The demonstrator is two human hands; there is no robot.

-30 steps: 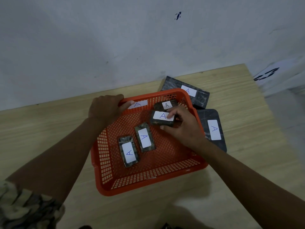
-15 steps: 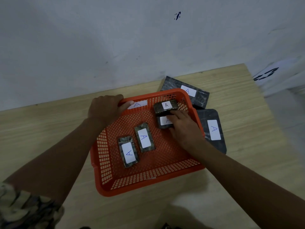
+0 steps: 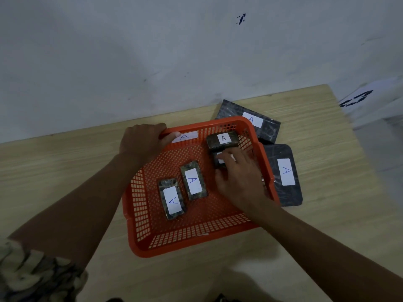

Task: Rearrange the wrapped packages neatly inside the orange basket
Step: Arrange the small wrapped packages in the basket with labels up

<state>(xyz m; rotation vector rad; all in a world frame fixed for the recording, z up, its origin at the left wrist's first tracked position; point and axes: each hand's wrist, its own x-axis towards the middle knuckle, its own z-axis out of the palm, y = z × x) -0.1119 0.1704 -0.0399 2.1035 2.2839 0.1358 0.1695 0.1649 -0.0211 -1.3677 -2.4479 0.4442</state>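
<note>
The orange basket (image 3: 139, 219) sits on the wooden table. Inside lie several small wrapped packages with white "A" labels: one (image 3: 172, 199) at front left, one (image 3: 193, 180) beside it, one (image 3: 222, 139) leaning against the far wall. My right hand (image 3: 238, 177) rests on a fourth package (image 3: 218, 159) just below that one, fingers over its label. My left hand (image 3: 144, 142) grips the basket's far left rim next to an "A" label (image 3: 185, 136) on the wall.
Two larger dark wrapped packages with "A" labels lie outside the basket, one (image 3: 261, 125) behind its far right corner and one (image 3: 285, 173) along its right side. A grey wall runs behind the table. The table's right edge is close by.
My right hand has set the package it carried down onto the basket floor under the far package and now covers it. The left hand has stayed on the rim.
</note>
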